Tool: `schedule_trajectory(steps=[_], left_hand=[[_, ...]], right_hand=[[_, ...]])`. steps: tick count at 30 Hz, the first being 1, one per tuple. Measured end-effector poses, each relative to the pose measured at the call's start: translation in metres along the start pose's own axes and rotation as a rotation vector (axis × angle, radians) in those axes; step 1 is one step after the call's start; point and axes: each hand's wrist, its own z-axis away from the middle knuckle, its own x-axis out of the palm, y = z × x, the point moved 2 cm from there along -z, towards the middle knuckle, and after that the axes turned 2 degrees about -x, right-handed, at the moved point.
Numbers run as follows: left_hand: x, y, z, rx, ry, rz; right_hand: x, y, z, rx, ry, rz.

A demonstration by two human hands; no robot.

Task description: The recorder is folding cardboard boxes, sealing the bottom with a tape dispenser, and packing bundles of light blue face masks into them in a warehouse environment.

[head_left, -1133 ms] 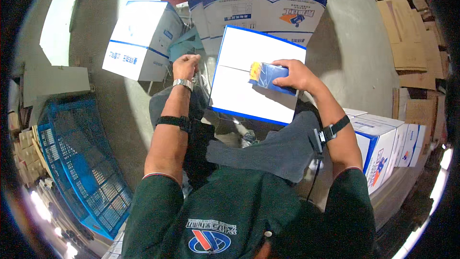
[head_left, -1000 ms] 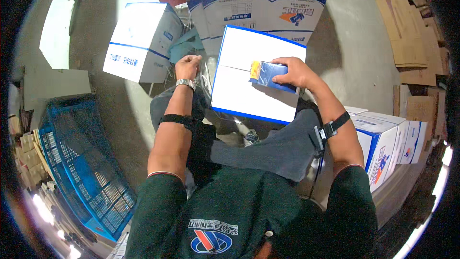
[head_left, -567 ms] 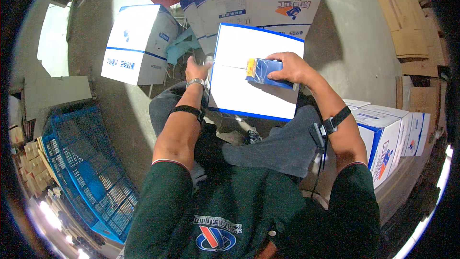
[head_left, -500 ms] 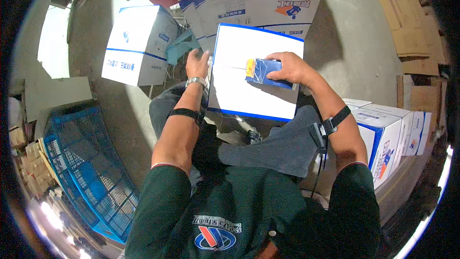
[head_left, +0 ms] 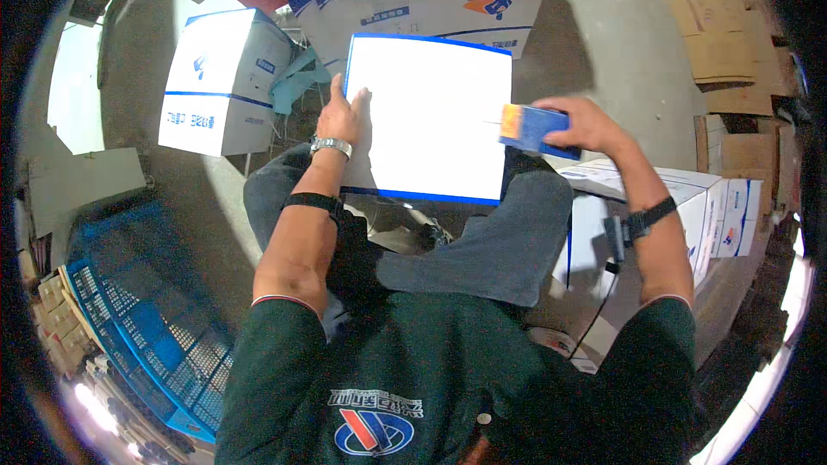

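A white carton (head_left: 431,120) with blue edges lies across my lap, its top face up. My left hand (head_left: 340,116) rests against the carton's left edge, fingers spread and thumb on the top. My right hand (head_left: 586,125) is closed around what looks like a blue tape dispenser (head_left: 538,127) with a yellow-orange end. That end overlaps the carton's right edge, while the rest of the dispenser sticks out beyond it. A thin slit shows in the carton top just left of the dispenser.
A white and blue carton (head_left: 215,77) stands on the left, with a teal cloth (head_left: 297,82) beside it. A larger carton (head_left: 422,4) lies ahead. More cartons (head_left: 680,198) stand at my right, a blue plastic crate (head_left: 155,319) at my left, flattened cardboard (head_left: 702,17) at far right.
My right hand has moved the tape dispenser from the middle of the carton top to its right edge. My left hand has come onto the carton's left edge.
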Motion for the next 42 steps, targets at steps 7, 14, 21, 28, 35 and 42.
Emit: schedule_trajectory(steps=[7,14,21,28,35,42], left_hand=[[0.002,0.006,-0.004,0.014,-0.022,0.004],[0.004,0.002,-0.002,0.029,0.025,0.039],[-0.005,-0.025,-0.010,0.081,0.067,0.072],[-0.010,-0.015,-0.018,0.069,0.065,0.104],[0.002,-0.087,-0.056,0.199,-0.044,0.256],[-0.013,-0.016,-0.034,0.297,-0.121,0.439]], right_hand=[[-0.012,0.061,0.058,0.327,0.019,-0.068],[0.003,0.070,0.050,0.338,0.014,-0.062],[0.003,0.053,0.048,0.220,0.017,-0.119],[0.057,0.032,-0.015,0.257,0.112,0.210],[0.115,-0.030,-0.069,0.264,-0.025,0.250],[0.094,-0.011,-0.011,0.249,0.364,0.351]])
